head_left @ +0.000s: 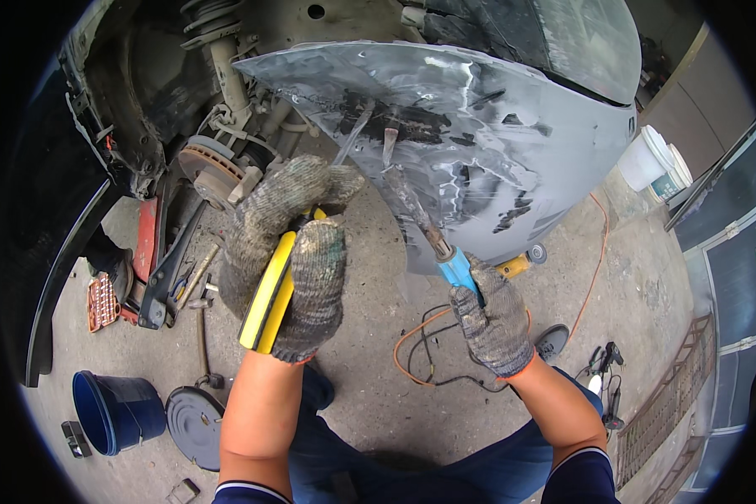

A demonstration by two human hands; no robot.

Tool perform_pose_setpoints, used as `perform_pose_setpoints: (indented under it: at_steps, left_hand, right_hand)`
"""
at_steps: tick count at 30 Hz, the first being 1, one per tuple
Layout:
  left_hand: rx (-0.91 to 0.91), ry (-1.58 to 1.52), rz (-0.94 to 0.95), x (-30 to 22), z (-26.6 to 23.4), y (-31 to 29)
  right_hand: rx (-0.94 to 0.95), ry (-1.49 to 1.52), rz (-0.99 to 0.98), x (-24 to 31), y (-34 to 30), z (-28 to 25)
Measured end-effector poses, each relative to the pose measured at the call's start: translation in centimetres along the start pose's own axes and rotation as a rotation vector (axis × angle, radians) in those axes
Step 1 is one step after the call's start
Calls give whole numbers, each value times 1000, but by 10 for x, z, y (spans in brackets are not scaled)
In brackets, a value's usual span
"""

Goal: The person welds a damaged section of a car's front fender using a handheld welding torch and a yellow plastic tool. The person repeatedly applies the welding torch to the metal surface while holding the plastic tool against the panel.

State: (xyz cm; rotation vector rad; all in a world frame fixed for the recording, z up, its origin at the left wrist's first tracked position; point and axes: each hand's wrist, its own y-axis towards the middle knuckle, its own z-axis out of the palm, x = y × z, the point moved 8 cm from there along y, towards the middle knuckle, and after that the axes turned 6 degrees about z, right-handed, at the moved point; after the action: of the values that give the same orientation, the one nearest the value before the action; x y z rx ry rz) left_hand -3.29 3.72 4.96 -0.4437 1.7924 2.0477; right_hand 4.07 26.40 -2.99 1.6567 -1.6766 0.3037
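My left hand [311, 252], in a grey knit glove, is closed round a tool with a yellow-and-black handle [269, 294]. A narrow grey strip [355, 134] sticks up beyond that glove toward the panel; whether it belongs to the tool I cannot tell. Gloved alike, my right hand [496, 319] grips the blue handle of a soldering iron [456, 267]. The iron's long, scorched shaft points up and away, its flat tip over the grey car body panel [554, 160]. Contact between tip and panel is unclear. White cracks and black smears mark the panel.
Behind the panel's left end are a brake disc [214, 168] and a strut [227, 76]. A yellow grinder [517, 265] and a looped cable [428, 336] lie on the floor. Blue bucket [122, 412] at lower left, white buckets [647, 160] at right.
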Motion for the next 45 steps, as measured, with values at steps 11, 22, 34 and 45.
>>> perform_pose_setpoints:
  at_steps: [11,22,34,45]
  left_hand:
    - [-14,11,-28,2,-2,-2]
    - [-7,34,-26,1,0,-1]
    - [26,139,4,2,-3,-1]
    - [13,142,16,0,-3,-2]
  right_hand:
    - [31,46,0,-2,2,7]
    - [4,38,-18,-8,-4,3]
    - [62,43,31,-13,0,4]
    - [22,56,7,-13,-1,1]
